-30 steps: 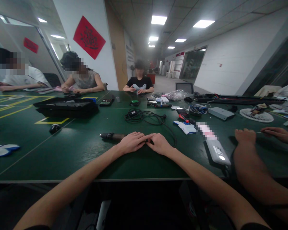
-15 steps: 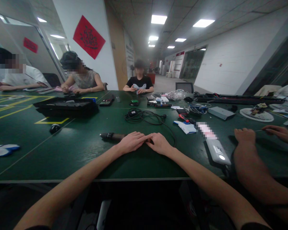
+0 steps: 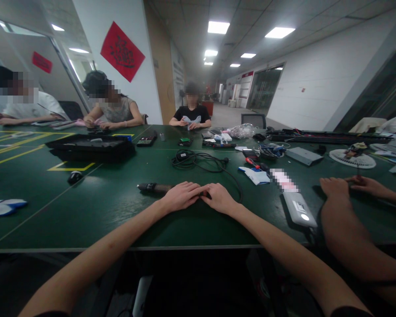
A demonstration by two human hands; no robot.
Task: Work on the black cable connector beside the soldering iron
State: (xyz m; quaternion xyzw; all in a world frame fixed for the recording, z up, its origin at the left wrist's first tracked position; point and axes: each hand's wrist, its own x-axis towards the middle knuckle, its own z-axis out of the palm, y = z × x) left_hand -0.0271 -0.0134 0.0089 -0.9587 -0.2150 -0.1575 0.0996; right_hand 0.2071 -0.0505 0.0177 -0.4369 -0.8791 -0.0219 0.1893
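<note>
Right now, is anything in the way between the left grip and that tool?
Nothing visible is: the left grip lies over the tool, hiding part of it. The right grip is alongside, and the cable lies coiled beyond.

The tool [image 3: 155, 188] has a brown body and a dark front end. The tabletop [image 3: 69, 211] is green with yellow lines, the cable [image 3: 182, 159] black, the gloves [image 3: 258, 176] white and blue, the poster [image 3: 122, 51] red with black characters

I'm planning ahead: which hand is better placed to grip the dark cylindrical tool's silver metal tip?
Probably your left hand: it lies over the tool, nearer the tip; your right hand is farther away.
</note>
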